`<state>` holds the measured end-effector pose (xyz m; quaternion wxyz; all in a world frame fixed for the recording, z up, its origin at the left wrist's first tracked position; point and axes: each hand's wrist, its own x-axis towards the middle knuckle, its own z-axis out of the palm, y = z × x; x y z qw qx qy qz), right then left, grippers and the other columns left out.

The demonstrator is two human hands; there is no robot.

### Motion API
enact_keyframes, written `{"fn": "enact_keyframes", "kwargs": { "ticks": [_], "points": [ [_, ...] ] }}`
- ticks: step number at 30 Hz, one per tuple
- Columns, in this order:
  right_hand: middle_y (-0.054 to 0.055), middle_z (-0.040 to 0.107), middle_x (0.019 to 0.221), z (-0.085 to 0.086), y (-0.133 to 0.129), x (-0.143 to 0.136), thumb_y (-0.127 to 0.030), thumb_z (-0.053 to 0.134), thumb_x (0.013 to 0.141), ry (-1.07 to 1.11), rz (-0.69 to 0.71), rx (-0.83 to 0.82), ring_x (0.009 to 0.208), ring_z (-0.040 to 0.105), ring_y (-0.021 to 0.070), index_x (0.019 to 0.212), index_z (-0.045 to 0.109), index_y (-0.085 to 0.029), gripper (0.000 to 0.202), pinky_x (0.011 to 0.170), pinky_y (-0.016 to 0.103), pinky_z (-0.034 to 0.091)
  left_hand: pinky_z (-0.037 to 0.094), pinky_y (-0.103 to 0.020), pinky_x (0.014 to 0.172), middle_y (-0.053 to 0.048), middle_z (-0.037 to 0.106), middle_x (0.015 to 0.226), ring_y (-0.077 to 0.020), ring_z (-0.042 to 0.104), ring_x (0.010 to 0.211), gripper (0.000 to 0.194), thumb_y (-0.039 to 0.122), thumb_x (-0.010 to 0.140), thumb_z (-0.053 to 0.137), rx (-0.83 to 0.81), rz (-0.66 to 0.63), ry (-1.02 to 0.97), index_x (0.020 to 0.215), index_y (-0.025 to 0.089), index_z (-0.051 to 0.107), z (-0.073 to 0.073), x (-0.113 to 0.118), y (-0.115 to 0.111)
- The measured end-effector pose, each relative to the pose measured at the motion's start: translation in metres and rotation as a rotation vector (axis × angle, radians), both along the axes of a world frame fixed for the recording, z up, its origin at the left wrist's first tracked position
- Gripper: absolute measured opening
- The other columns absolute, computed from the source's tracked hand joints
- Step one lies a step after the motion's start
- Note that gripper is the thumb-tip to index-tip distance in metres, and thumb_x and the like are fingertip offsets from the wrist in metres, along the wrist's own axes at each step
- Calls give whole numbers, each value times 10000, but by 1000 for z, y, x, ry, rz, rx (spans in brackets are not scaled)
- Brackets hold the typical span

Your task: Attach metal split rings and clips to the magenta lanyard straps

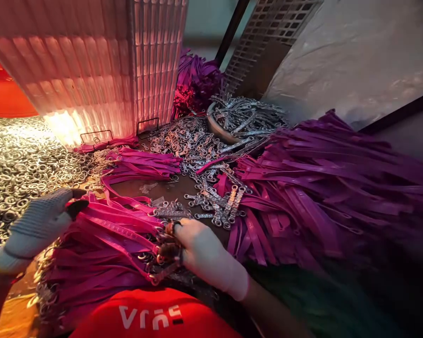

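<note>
My left hand (38, 225), in a pale knit glove with dark fingertips, is closed at the left end of a pink strap (109, 230). That strap lies over a pile of similar straps (88, 272), with metal rings along its left edge. My right hand (200, 251), in a white glove with bare fingertips, is curled around a flat metal link piece (166, 273) at the right ends of the straps. Its fingertips partly hide what they grip. Loose metal link pieces (229, 204) lie just beyond my right hand.
Loose metal rings (28, 173) cover the left side. A ribbed translucent panel (91, 84) stands behind. At the back, a bowl (220, 129) overflows with metal link strips. A large heap of purple straps (313, 188) fills the right; a smaller pink bundle (144, 164) lies mid-table.
</note>
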<state>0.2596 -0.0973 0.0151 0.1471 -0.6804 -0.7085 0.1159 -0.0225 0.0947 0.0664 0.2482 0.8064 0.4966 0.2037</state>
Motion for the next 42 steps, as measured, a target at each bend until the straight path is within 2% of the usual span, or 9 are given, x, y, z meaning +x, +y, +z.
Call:
{"fn": "enact_keyframes", "kwargs": {
  "ticks": [3,6,12,15,19,23,31,38,42],
  "points": [
    [111,685,1107,-20,3,53,-194,581,869,34,-155,74,1024,617,225,1098,686,-174,252,859,314,458,490,-236,617,-13,730,890,-184,636,756,370,445,812,663,-194,22,-70,1117,244,717,-1,2,-14],
    [199,687,1020,-45,22,103,-92,519,845,-252,-488,-33,1008,613,309,1043,712,-100,276,855,413,462,486,-216,539,-33,706,773,-141,604,628,400,365,786,714,-507,37,-428,1153,206,696,-7,26,-36],
    [330,641,961,-77,49,129,-30,485,782,-341,-482,-115,942,612,430,880,731,-33,266,767,519,455,584,-285,698,-129,694,1138,-169,688,809,417,125,739,767,-1151,-75,-1044,1145,151,674,-23,79,-60],
    [288,646,918,-76,44,129,-50,464,770,-247,-494,-62,897,624,400,919,711,-43,289,772,512,467,593,-296,762,-121,683,1134,-184,701,883,432,51,740,751,-1249,-74,-1204,1153,139,662,-34,85,-67],
    [130,674,920,-54,32,101,-207,464,860,128,-441,163,884,628,296,1032,640,-180,248,807,444,509,588,-270,780,-84,682,1052,-148,684,848,443,3,703,761,-1244,-53,-1348,1117,123,660,-42,87,-78],
    [66,688,915,-15,23,30,-369,540,921,499,-253,256,802,637,220,1038,625,-224,205,762,388,531,588,-242,749,-60,689,1012,-128,684,811,474,9,682,790,-1170,-36,-1399,1116,145,660,-43,89,-87],
    [41,717,956,10,22,-53,-421,650,864,1122,-203,22,850,682,203,1220,595,-226,410,678,306,557,602,-281,830,-58,717,1033,-174,703,913,444,136,705,853,-863,-47,-1322,1113,182,683,-43,77,-106],
    [42,727,1027,7,19,-66,-287,553,911,885,-99,121,972,651,204,1045,675,-228,191,862,326,506,588,-296,864,-75,732,1068,-189,708,941,342,195,792,780,-700,-93,-1182,1120,192,682,-53,68,-111],
    [48,711,950,-2,17,-65,-113,471,836,620,-100,192,891,630,205,997,664,-210,270,794,314,489,526,-353,990,-89,715,1129,-225,668,1055,371,115,830,649,-230,-215,-829,1179,224,708,-57,61,-114]
  ]
}}
